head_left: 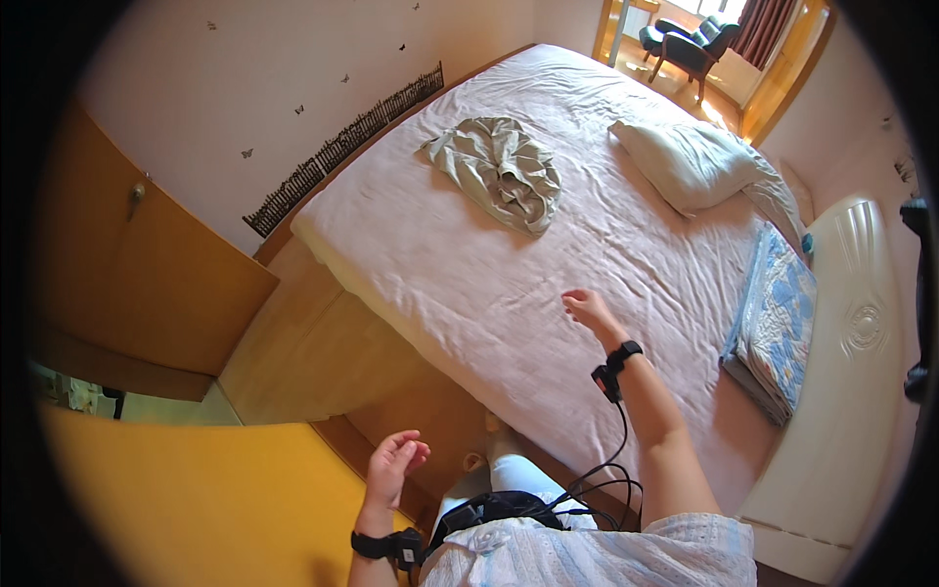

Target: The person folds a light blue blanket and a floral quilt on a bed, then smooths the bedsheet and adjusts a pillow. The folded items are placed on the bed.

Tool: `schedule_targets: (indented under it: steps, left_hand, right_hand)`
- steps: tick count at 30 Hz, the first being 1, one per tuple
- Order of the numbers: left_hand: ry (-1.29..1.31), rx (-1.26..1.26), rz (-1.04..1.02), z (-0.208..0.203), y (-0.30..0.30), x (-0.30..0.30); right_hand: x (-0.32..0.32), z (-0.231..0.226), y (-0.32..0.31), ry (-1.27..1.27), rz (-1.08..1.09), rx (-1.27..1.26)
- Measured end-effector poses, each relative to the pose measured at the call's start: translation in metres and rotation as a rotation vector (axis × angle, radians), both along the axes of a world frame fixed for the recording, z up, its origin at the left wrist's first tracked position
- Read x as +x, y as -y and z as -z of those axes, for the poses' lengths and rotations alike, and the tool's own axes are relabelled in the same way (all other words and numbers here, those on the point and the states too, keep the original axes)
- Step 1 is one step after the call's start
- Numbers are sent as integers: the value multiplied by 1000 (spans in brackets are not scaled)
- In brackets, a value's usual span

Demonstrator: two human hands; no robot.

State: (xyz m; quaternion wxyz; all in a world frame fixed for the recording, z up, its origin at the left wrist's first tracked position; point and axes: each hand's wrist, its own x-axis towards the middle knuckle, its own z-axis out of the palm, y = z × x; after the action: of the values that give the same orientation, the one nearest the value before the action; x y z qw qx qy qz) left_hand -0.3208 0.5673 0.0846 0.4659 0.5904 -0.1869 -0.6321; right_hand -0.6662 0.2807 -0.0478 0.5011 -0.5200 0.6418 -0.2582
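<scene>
My right hand [590,310] reaches out above the near part of the bed's pale pink sheet [469,284]. Its fingers are loosely bent and slightly apart, with nothing seen in them. Lower down, my left hand [393,465] is held up in front of my body, beside the bed. Its fingers curl a little, the thumb stands off, and it holds nothing. Farther across the sheet lies a crumpled beige cloth [499,171], spread in a rough heap. Toward the head of the bed rests a pale pillow [685,161]. A folded blue and white quilt [778,313] lies against the headboard.
At the right rises the cream headboard [846,362]. A wooden door [147,264] stands at the left, and a yellow surface [215,499] fills the lower left. Black cables [602,479] hang from my right wrist to my waist. A dark armchair [690,49] is beyond the far doorway.
</scene>
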Motion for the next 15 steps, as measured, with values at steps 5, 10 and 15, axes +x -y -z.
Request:
schedule_targets:
  steps: [5, 10, 15]
  left_hand:
    - [-68, 118, -20, 23, 45, 14]
    - [9, 226, -76, 31, 114, 41]
    - [68, 303, -159, 44, 165, 63]
  right_hand:
    - [91, 51, 96, 99, -43, 113]
    - [138, 108, 172, -195, -40, -22]
    - [125, 137, 249, -502, 26, -104]
